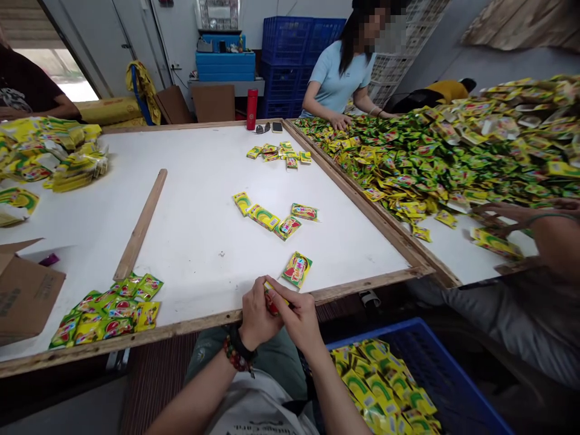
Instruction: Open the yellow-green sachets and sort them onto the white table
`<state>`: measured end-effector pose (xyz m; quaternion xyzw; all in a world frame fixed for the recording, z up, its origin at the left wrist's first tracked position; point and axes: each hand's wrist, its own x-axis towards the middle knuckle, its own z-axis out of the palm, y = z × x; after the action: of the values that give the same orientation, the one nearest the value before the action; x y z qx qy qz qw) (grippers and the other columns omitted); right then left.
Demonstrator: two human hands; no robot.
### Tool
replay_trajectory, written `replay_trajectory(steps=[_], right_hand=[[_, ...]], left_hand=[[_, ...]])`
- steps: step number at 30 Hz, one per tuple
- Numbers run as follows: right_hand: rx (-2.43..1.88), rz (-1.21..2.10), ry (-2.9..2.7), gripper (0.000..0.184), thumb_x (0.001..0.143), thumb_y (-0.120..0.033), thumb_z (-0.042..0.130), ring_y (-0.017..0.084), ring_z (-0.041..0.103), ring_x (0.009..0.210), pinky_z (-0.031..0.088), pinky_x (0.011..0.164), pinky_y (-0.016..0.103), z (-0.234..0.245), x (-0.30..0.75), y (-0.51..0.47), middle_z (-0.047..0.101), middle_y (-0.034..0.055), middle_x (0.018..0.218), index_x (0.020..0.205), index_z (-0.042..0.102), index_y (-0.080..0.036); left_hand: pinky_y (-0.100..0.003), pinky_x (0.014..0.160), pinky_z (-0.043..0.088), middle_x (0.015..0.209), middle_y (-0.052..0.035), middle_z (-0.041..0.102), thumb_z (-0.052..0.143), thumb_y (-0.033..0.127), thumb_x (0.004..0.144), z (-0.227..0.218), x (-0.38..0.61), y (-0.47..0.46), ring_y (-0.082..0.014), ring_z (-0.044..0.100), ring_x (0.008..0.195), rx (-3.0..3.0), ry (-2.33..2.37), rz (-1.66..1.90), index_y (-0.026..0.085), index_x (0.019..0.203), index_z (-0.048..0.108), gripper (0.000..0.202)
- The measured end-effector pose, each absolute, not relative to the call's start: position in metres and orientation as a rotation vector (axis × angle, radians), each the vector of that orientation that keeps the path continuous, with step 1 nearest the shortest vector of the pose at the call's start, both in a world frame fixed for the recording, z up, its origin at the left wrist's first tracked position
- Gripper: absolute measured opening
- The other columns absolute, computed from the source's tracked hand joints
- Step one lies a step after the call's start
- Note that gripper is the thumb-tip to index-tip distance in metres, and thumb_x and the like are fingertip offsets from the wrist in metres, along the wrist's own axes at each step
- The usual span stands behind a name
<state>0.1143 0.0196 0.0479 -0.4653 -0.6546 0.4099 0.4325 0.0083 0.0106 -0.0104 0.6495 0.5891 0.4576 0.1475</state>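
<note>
My left hand [254, 314] and my right hand [296, 315] meet at the near edge of the white table [199, 241], fingers closed together round a small stack of yellow and red packets [273, 301]. One green and red packet [296, 269] lies just beyond my hands. Further out sits a loose row of several packets [272, 219], and a small cluster of packets [281, 153] lies near the far edge. A spread of green and yellow packets [109, 311] rests at the near left.
A wooden stick [140, 225] lies on the left half. A cardboard box [25, 293] sits at the left edge. A blue crate [435, 374] of packets stands by my right leg. The adjoining table holds a huge packet heap [453, 151], with other people working there.
</note>
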Motion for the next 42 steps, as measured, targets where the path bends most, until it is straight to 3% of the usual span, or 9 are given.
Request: replay_trajectory(steps=[6, 13, 16, 19, 23, 26, 30, 34, 42], right_hand=[[-1.123, 0.862, -2.018, 0.043, 0.093, -0.028, 0.049, 0.024, 0.072, 0.086, 0.056, 0.076, 0.035, 0.050, 0.113, 0.018, 0.076, 0.0112, 0.103, 0.136, 0.053, -0.021], [-1.747, 0.456, -1.910, 0.040, 0.093, -0.038, 0.044, 0.025, 0.071, 0.064, 0.054, 0.057, 0.033, 0.049, 0.196, -0.014, 0.077, 0.0137, 0.085, 0.121, 0.068, -0.022], [-2.193, 0.080, -1.928, 0.043, 0.087, -0.045, 0.052, 0.037, 0.071, 0.086, 0.056, 0.064, 0.044, 0.046, 0.240, -0.013, 0.074, 0.0217, 0.099, 0.112, 0.072, -0.017], [-2.039, 0.032, -2.154, 0.041, 0.085, -0.020, 0.053, 0.037, 0.053, 0.125, 0.051, 0.092, 0.048, 0.037, 0.234, 0.018, 0.057, 0.0224, 0.134, 0.124, 0.064, -0.014], [-1.670, 0.147, -2.595, 0.061, 0.072, 0.006, 0.052, 0.041, 0.019, 0.144, 0.026, 0.108, 0.064, 0.029, 0.182, 0.083, 0.030, 0.0170, 0.155, 0.125, 0.061, -0.021], [-1.488, 0.261, -2.758, 0.045, 0.073, 0.004, 0.056, 0.040, 0.024, 0.143, 0.017, 0.108, 0.069, 0.036, 0.163, 0.119, 0.041, 0.0169, 0.150, 0.109, 0.066, -0.020], [-1.505, 0.243, -2.688, 0.033, 0.077, -0.019, 0.067, 0.034, 0.061, 0.114, 0.035, 0.104, 0.057, 0.050, 0.162, 0.120, 0.070, 0.0196, 0.111, 0.108, 0.059, -0.013], [-1.483, 0.675, -2.246, 0.031, 0.088, -0.035, 0.053, 0.026, 0.069, 0.072, 0.053, 0.066, 0.036, 0.050, 0.143, 0.075, 0.072, 0.0105, 0.082, 0.112, 0.052, -0.015], [-0.938, 1.696, -1.262, 0.049, 0.076, -0.033, 0.065, 0.024, 0.068, 0.096, 0.050, 0.091, 0.041, 0.029, 0.126, 0.022, 0.074, 0.0053, 0.104, 0.124, 0.062, -0.025]], left_hand=[[-0.028, 0.054, 0.043, 0.077, -0.0019, 0.058, 0.049, 0.022, 0.077, -0.005, 0.006, 0.010, -0.0177, 0.058, 0.061, 1.814, 1.640, 1.313, 0.022, 0.096, 0.046, 0.019], [-0.036, 0.081, 0.053, 0.116, -0.0112, 0.057, 0.068, 0.041, 0.073, 0.006, 0.001, 0.009, -0.0242, 0.058, 0.102, 1.876, 1.194, 1.290, 0.019, 0.124, 0.043, 0.060], [-0.031, 0.077, 0.053, 0.106, -0.0084, 0.060, 0.053, 0.030, 0.088, 0.005, 0.003, 0.011, -0.0194, 0.060, 0.096, 1.751, 1.276, 1.350, 0.020, 0.115, 0.049, 0.029], [-0.028, 0.071, 0.052, 0.095, -0.0061, 0.062, 0.041, 0.020, 0.093, 0.001, 0.007, 0.016, -0.0161, 0.061, 0.086, 1.646, 1.407, 1.405, 0.019, 0.102, 0.055, 0.016], [-0.028, 0.070, 0.052, 0.089, -0.0053, 0.062, 0.041, 0.020, 0.092, -0.005, 0.005, 0.017, -0.0152, 0.061, 0.078, 1.574, 1.494, 1.422, 0.018, 0.094, 0.056, 0.015], [-0.028, 0.069, 0.052, 0.088, -0.0047, 0.062, 0.042, 0.022, 0.092, -0.007, 0.002, 0.014, -0.0151, 0.061, 0.076, 1.535, 1.522, 1.438, 0.018, 0.093, 0.055, 0.014], [-0.033, 0.081, 0.054, 0.109, -0.0099, 0.060, 0.047, 0.026, 0.092, -0.003, 0.006, 0.010, -0.0190, 0.061, 0.096, 1.473, 1.528, 1.555, 0.019, 0.111, 0.052, 0.021], [-0.045, 0.105, 0.042, 0.141, -0.0165, 0.042, 0.060, 0.032, 0.085, 0.005, 0.012, 0.013, -0.0266, 0.047, 0.127, 1.478, 1.470, 1.554, 0.019, 0.139, 0.031, 0.063], [-0.037, 0.091, 0.050, 0.127, -0.0157, 0.053, 0.064, 0.022, 0.077, 0.001, 0.009, 0.016, -0.0238, 0.059, 0.109, 1.431, 1.704, 1.511, 0.017, 0.137, 0.029, 0.069]])
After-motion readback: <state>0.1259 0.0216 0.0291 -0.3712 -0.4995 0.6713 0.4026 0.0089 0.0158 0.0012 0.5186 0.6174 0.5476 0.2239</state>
